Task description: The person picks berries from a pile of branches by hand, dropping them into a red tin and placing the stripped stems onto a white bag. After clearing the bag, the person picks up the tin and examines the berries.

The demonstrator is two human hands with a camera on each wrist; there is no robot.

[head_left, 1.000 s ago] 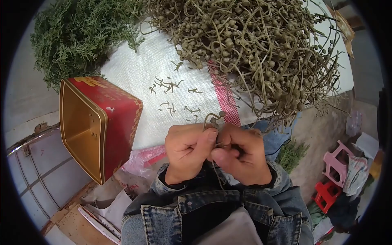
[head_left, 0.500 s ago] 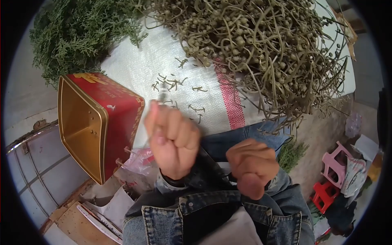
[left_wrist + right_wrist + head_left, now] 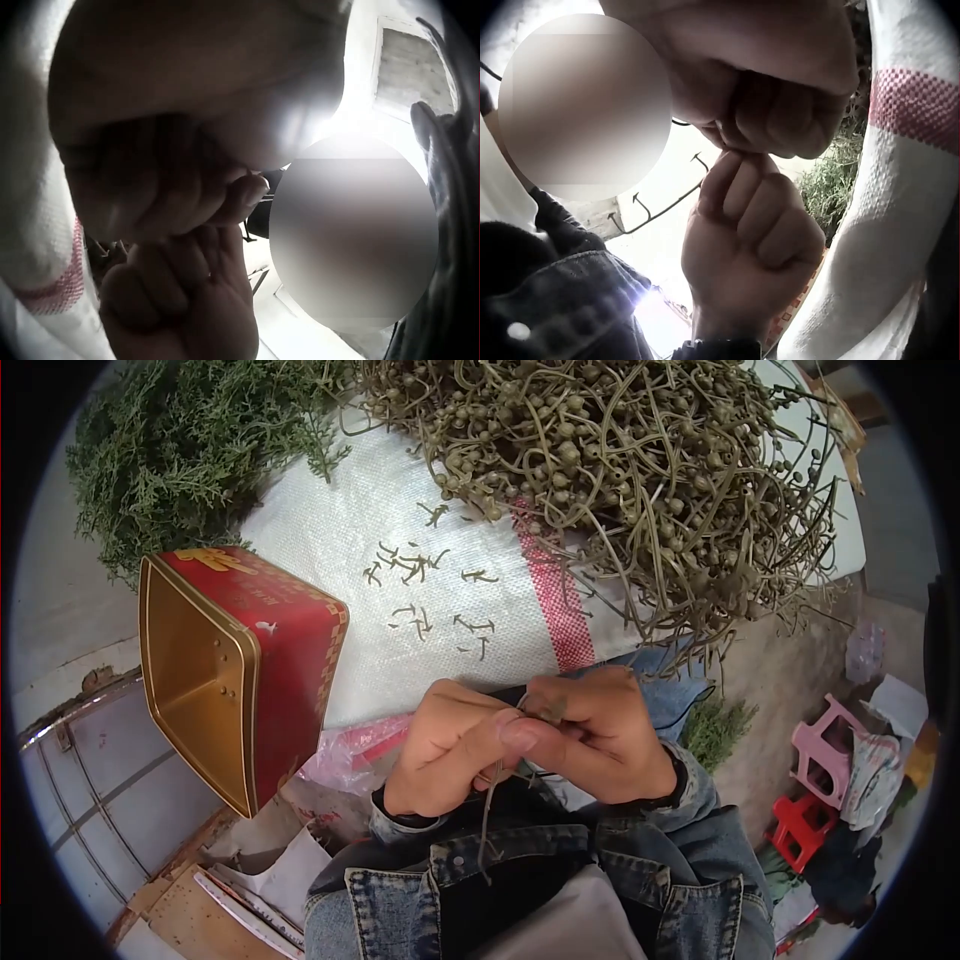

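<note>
My left hand [image 3: 450, 755] and right hand [image 3: 605, 745] meet in front of the jacket, thumbs side by side, pinching a thin brown-green plant stem [image 3: 487, 830]. Its lower end dangles below the left fingers. In the right wrist view the stem [image 3: 660, 214] shows short hooked side shoots, running out from where the fingertips meet. The part between the fingers is hidden. Ahead of the hands, small snapped stem pieces [image 3: 410, 565] lie on a white woven sack [image 3: 350, 660]. To the left, an open red tin [image 3: 300, 670] with a gold inside holds several small round balls [image 3: 227, 691].
A large heap of stems [image 3: 640, 490] with round knobs covers the far right of the sack. Green feathery sprigs [image 3: 190, 460] lie at the far left. Crumpled pink plastic [image 3: 355, 755] sits by the tin. Pink [image 3: 825, 750] and red [image 3: 800, 830] stools stand on the right.
Half a second ago the hands were apart, the left one blurred nearer the tin. Now they are together again on a stem that hangs downward. The knobs above the fingers earlier no longer show.
</note>
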